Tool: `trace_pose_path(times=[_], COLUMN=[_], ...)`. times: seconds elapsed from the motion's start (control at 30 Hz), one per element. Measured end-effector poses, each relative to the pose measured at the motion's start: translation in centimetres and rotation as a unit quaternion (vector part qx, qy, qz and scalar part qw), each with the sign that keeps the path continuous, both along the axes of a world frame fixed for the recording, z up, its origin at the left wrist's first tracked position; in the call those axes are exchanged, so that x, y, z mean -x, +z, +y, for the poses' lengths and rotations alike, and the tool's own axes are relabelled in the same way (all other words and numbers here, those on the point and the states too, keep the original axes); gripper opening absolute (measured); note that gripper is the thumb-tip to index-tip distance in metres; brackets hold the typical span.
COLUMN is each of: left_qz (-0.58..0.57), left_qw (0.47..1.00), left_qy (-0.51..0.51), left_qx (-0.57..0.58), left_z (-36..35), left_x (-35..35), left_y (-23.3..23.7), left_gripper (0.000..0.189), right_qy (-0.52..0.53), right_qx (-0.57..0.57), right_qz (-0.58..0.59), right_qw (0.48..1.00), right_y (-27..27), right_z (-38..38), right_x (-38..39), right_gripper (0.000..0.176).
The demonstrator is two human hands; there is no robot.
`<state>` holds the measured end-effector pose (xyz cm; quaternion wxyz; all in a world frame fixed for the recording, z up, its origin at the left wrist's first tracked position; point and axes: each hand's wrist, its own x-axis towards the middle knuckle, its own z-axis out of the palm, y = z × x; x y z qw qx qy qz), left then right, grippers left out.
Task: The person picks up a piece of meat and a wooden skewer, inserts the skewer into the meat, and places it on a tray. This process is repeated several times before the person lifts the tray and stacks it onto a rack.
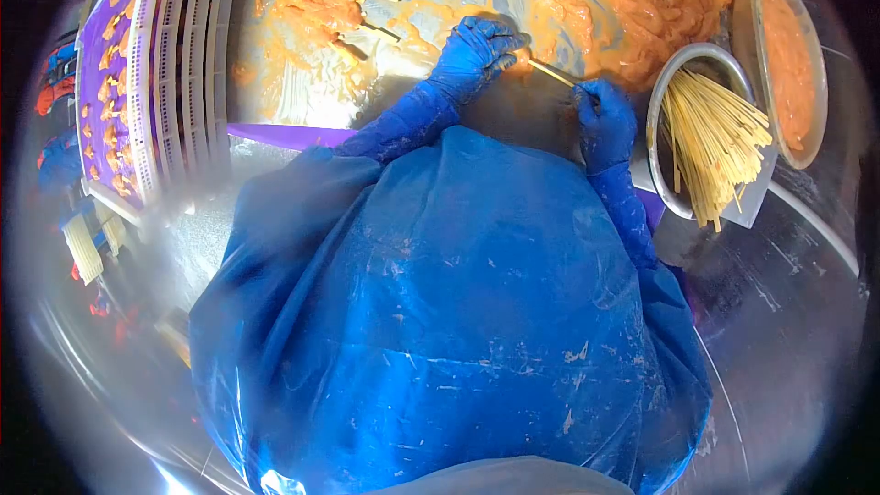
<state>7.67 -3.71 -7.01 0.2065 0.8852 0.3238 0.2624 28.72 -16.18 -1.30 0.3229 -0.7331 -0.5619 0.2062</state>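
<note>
My right hand point(605, 119), in a blue glove, is closed round the near end of a wooden skewer point(553, 72). The skewer slants up and left over the metal worktop. At its other end my left hand point(472, 57), gloved too, has its fingers closed on a small piece of orange marinated meat point(522, 55), mostly hidden by the fingers. Left of that hand lie skewers loaded with meat point(332, 7), their bare ends pointing right. A big heap of marinated meat point(632, 5) spreads over the worktop beyond my hands.
At my right stands a metal bowl point(656, 128) full of loose wooden skewers point(710, 142). Beside it is an oval tub point(816, 119) of orange meat. Stacked white perforated trays point(174, 64) rise at the left, the outermost with a purple sheet point(96, 119) bearing pieces of meat.
</note>
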Motion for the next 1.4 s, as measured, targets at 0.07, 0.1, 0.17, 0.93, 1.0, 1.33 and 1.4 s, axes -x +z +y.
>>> trace_pose_path(times=[0.07,0.1,0.17,0.93,1.0,1.33,1.4], left_qz=[-0.018,-0.019,-0.027,-0.058,-0.115,-0.001,0.001], left_qw=[1.000,1.000,0.999,0.998,0.993,0.999,0.999], left_qy=[-0.017,-0.017,-0.028,-0.017,-0.003,0.047,0.037], left_qx=[-0.006,-0.006,0.009,0.021,0.010,0.027,0.021], left_z=[0.0,0.0,0.3,0.0,-0.3,-0.7,-0.6], left_x=[-0.1,0.0,0.2,0.8,1.4,2.6,2.7], left_y=[0.3,0.0,-0.4,2.3,2.8,1.5,1.2], left_gripper=[0.035,0.035,0.035,0.037,0.037,0.033,0.033], right_qy=[0.011,0.022,0.025,0.043,0.030,0.050,0.054], right_qx=[-0.011,-0.024,-0.028,0.026,0.008,0.004,0.004], right_qz=[0.003,0.007,0.003,0.007,0.050,0.056,0.051], right_qw=[1.000,0.999,0.999,0.999,0.998,0.997,0.997], right_y=[0.1,0.1,-0.1,-1.0,-1.4,-2.0,-1.7], right_z=[0.5,0.6,0.5,1.1,1.0,1.3,1.5], right_x=[0.3,0.4,0.2,0.6,0.6,0.2,0.4], right_gripper=[0.010,0.010,0.010,0.014,0.013,0.004,0.003])
